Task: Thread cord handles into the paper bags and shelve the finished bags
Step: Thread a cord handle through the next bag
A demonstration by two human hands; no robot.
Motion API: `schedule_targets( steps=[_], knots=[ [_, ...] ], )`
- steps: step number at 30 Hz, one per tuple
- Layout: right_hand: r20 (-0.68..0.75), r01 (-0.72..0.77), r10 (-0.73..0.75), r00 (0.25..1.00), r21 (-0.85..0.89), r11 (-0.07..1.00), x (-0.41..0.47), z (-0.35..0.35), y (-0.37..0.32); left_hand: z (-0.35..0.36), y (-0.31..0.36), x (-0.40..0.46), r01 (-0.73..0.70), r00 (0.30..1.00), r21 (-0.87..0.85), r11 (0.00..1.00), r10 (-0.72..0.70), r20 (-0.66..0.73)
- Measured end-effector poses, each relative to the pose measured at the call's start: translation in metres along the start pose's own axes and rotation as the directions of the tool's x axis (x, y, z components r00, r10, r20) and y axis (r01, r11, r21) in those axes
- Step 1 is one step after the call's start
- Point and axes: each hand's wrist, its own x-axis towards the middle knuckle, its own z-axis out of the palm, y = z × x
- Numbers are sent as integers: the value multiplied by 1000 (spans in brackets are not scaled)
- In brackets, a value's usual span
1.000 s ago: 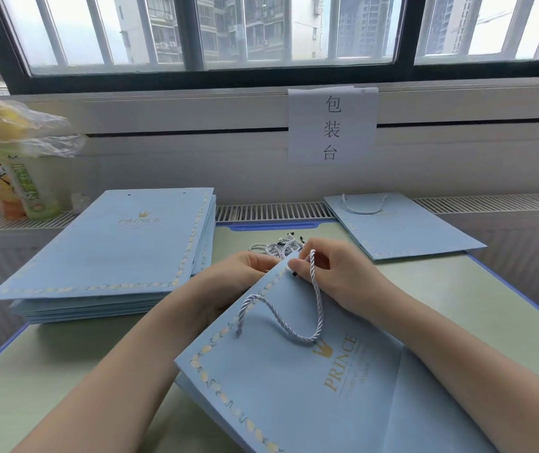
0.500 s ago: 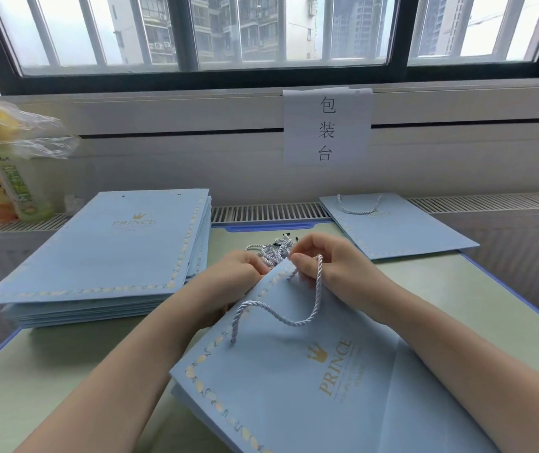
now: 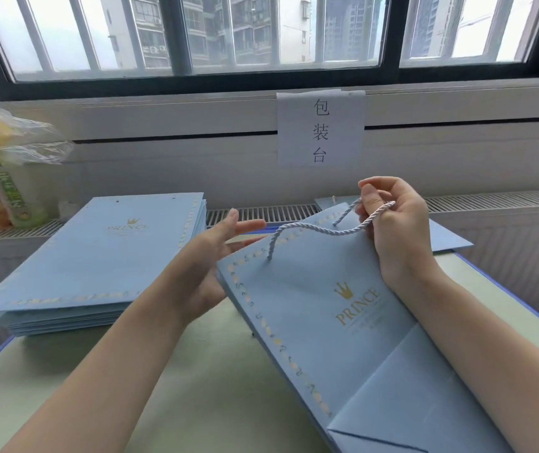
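On the green table point(image 3: 222, 387) by the window, I see a stack of flat blue bags point(image 3: 98, 256) at left. A blue paper bag point(image 3: 343, 338) is lifted at centre. My right hand point(image 3: 392, 230) pinches its cord handle point(image 3: 320, 228); my left hand point(image 3: 209, 256) is spread beside the bag's edge, holding nothing.
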Motion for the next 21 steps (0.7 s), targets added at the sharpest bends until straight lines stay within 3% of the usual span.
schedule_targets(
  steps=[2, 4, 6, 9, 11, 13, 16, 21],
  knots=[
    [-92, 2, -2, 996, 1, 1000, 7, -6, 2, -1, -1, -4, 63, 993, -96, 993, -53, 104],
    [-160, -7, 9, 987, 13, 1000, 11, -11, 3, 2, -6, -6, 82, 978, 11, 997, -83, 190],
    [-172, -28, 33, 984, 35, 999, 12, -12, 5, 8, -11, -4, 61, 980, 99, 993, -78, 181],
    [-113, -54, 54, 992, -1, 999, 11, -11, 8, 11, -21, 3, -1, 999, 75, 997, -2, 37],
    [-23, -40, 39, 999, -64, 997, 8, -9, 5, 10, -25, 9, -79, 988, 89, 993, 90, -129],
    [111, 24, -9, 994, -132, 991, 4, -7, 1, 8, -24, 11, -209, 936, 98, 973, 228, -268],
    [270, 134, -82, 959, -181, 974, -5, -1, -2, 10, -19, 8, -381, 843, 105, 918, 392, -367],
    [263, 252, -172, 949, -312, 916, -9, 2, 1, 9, -9, 2, -513, 712, 113, 851, 496, -496]
  ],
)
